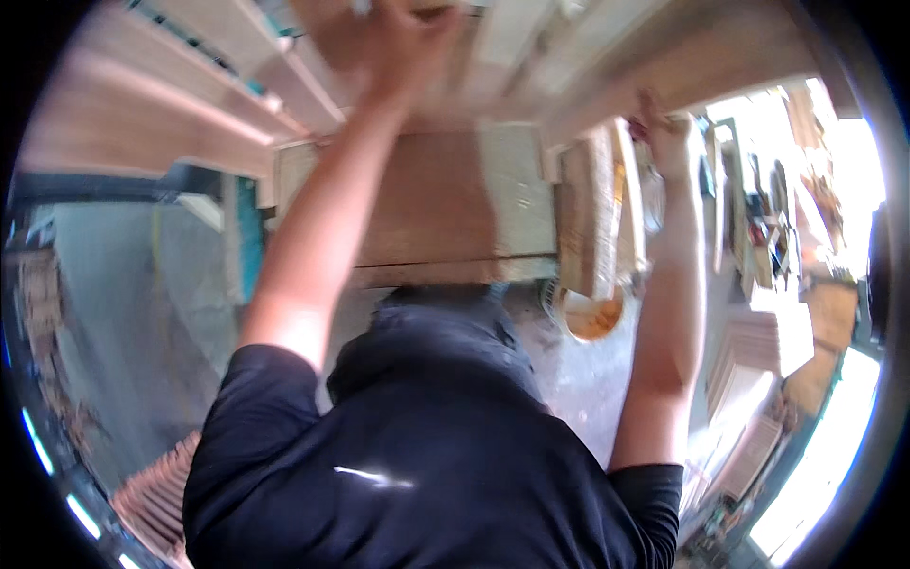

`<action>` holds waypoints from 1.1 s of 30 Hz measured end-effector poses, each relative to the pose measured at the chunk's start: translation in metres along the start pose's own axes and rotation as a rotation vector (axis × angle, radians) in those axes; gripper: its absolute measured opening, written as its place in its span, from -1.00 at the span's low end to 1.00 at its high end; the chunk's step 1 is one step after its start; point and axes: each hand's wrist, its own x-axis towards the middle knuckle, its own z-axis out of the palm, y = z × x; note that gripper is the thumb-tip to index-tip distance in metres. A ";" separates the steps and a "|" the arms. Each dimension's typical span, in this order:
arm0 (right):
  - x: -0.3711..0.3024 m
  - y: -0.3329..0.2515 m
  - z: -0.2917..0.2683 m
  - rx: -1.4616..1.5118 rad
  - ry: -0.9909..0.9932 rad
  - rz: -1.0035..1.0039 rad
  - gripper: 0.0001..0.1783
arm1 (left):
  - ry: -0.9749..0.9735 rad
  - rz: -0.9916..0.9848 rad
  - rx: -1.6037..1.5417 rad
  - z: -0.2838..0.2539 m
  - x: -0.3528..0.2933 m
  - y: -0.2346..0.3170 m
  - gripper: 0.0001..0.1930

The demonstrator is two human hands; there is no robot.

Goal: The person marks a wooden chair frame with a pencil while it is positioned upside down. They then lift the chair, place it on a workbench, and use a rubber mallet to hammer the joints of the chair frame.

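A slatted wooden frame (701,71) is being worked on with both bare hands, and the step in hand is being judged as one of steadying or setting its pieces. The frame is being shown across the top of the view, beyond the near edge of a wooden bench (427,204); whether it is being carried by the bench cannot be told. The left hand (408,38) is being held high among the slats, near the upper edge. Its fingers are appearing curled, but they are being blurred and partly cut off, so whether a piece is being pinched cannot be told. The right hand (666,128) is being held at the lower edge of the frame's right-hand board, with one finger apparently being pointed upward; whether the rest are being spread or pressed together cannot be told, nor whether the wood is being touched. Beside the bench, upright boards (590,218) are being seen near the right forearm. By judgement, a secure hold on both sides is being called for by the next move, with the frame being kept level and clear of those boards.
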 end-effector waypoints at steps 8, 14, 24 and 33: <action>0.005 0.002 0.004 0.257 -0.033 0.030 -0.60 | 0.163 -0.025 0.109 0.007 -0.002 0.011 -0.33; 0.012 0.011 -0.003 0.321 -0.158 -0.025 -0.55 | 0.121 -0.003 -0.009 -0.001 -0.002 0.017 -0.30; 0.018 0.016 -0.006 0.230 -0.057 0.097 -0.46 | 0.119 -0.005 -0.021 -0.001 -0.002 0.017 -0.33; 0.010 0.009 -0.004 0.167 -0.042 0.082 -0.33 | 0.228 0.045 -0.037 0.002 -0.002 0.015 -0.47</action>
